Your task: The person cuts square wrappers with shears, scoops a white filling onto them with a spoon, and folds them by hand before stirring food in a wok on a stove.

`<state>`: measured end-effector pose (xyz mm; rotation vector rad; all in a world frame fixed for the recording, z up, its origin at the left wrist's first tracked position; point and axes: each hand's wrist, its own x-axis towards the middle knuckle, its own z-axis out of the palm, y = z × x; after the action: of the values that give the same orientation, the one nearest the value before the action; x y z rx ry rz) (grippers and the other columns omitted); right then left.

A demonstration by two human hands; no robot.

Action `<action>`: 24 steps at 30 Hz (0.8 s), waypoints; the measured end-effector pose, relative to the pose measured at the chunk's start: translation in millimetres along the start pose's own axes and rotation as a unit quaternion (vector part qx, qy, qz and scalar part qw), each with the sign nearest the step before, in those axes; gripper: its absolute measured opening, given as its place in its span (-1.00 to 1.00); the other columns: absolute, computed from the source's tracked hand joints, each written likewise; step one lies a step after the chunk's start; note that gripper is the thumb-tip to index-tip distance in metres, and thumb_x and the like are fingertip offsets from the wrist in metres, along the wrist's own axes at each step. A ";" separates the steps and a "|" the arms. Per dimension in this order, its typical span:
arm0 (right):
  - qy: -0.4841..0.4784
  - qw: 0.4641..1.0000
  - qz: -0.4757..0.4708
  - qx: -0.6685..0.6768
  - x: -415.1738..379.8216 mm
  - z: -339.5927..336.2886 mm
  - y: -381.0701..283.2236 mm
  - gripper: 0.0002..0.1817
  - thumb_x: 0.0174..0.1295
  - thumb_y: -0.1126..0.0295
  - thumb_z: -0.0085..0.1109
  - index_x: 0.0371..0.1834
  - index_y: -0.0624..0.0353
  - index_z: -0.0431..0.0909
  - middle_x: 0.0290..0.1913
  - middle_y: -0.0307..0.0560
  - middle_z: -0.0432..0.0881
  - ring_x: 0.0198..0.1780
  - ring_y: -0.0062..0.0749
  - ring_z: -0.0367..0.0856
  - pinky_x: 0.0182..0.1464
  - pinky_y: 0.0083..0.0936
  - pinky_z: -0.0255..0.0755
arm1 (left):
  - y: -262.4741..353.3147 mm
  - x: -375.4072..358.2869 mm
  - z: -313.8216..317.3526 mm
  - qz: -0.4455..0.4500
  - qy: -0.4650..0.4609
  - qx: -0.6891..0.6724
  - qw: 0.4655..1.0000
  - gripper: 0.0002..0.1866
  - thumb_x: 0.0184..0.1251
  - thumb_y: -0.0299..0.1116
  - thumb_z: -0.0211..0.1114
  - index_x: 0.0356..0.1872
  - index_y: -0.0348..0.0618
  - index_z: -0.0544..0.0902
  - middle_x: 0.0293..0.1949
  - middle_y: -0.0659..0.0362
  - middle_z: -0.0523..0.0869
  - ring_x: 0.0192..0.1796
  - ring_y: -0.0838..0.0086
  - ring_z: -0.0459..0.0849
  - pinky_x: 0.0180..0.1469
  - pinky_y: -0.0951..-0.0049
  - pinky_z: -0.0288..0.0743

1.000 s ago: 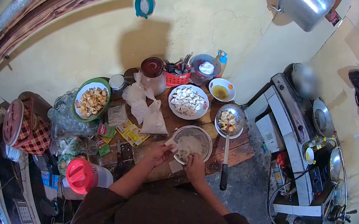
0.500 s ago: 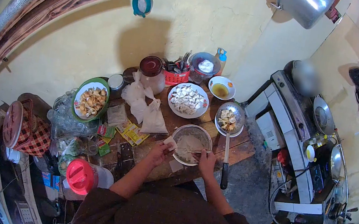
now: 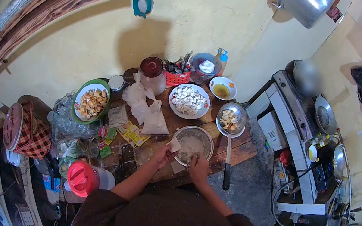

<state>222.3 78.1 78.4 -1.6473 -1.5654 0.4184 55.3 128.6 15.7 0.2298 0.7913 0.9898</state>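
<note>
My left hand (image 3: pixel 162 156) is closed on a small pale packet (image 3: pixel 174 145), held at the left rim of a metal bowl (image 3: pixel 212 142). The bowl holds whitish flour-like powder (image 3: pixel 190 145). My right hand (image 3: pixel 199 166) is at the bowl's front right rim with its fingers together and pointing inward; whatever they may grip is hidden. A flat pale square (image 3: pixel 177 167) lies on the table just in front of the bowl. Behind the bowl stands a white plate (image 3: pixel 171 101) of flour-coated pieces (image 3: pixel 190 100).
A skimmer (image 3: pixel 229 155) with browned pieces rests on a bowl at right. Plastic bags of powder (image 3: pixel 155 121), yellow sachets (image 3: pixel 133 135) and a green-rimmed plate (image 3: pixel 78 118) of browned pieces stand left. A pink-lidded jug (image 3: pixel 81 178) is near my left arm. The stove (image 3: pixel 296 107) is far right.
My right hand has shifted left along the bowl's front rim, and the thin handle seen near its fingers no longer shows. My left hand stays nearly in place with the packet.
</note>
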 end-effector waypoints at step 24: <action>0.028 0.931 0.215 0.294 2.0 4.1 31.6 -0.79 0.29 0.40 -0.09 -0.26 0.37 0.43 -0.31 0.06 0.57 -0.36 -0.33 0.64 -0.25 -0.45 0.54 | 24.6 -16.6 14.4 0.024 0.003 0.003 1.000 -0.76 0.29 -0.36 0.09 -0.12 -0.30 0.50 -0.21 0.09 0.61 -0.27 0.41 0.63 -0.18 0.46 0.61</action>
<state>241.1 84.3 53.3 -1.4831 -0.8920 0.9602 44.0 131.0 46.5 0.2517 0.7973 1.0331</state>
